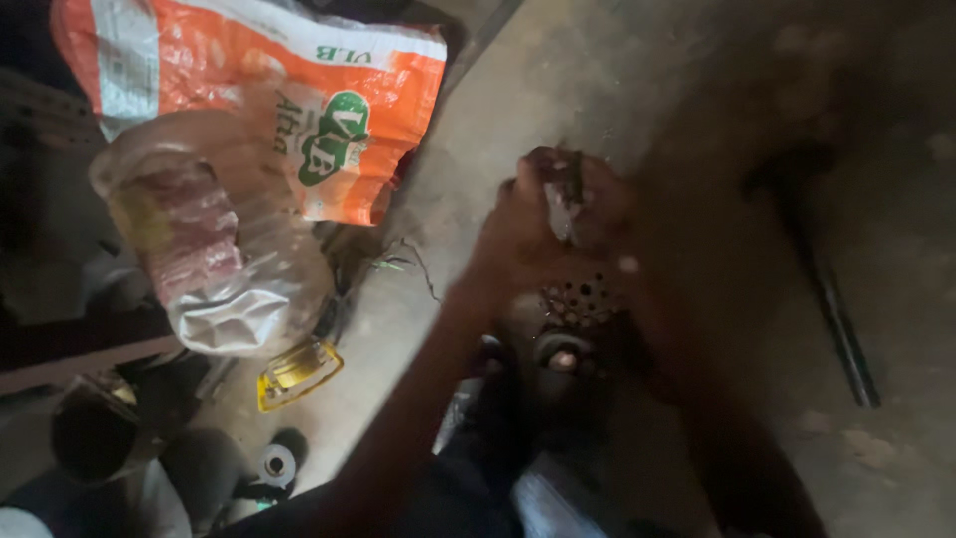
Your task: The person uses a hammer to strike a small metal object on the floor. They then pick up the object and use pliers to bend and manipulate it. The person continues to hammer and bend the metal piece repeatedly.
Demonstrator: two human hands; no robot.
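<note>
One dusty concrete floor (pixel 597 90), cluttered.

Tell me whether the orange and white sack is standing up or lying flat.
Lying flat. The orange and white sack is spread on the floor with its printed face up, and a clear plastic bag overlaps its lower edge.

Floor (pixel 597 90) rough, matt concrete, dusty. Sack (pixel 299 90) woven plastic, orange and white, slight sheen. Bag (pixel 219 249) thin clear plastic, crinkled, glossy. Lens (pixel 299 374) yellow plastic, shiny. Rod (pixel 836 319) dark metal, dull. Perforated part (pixel 583 294) under hands (pixel 558 219) dark, matt metal.
</note>
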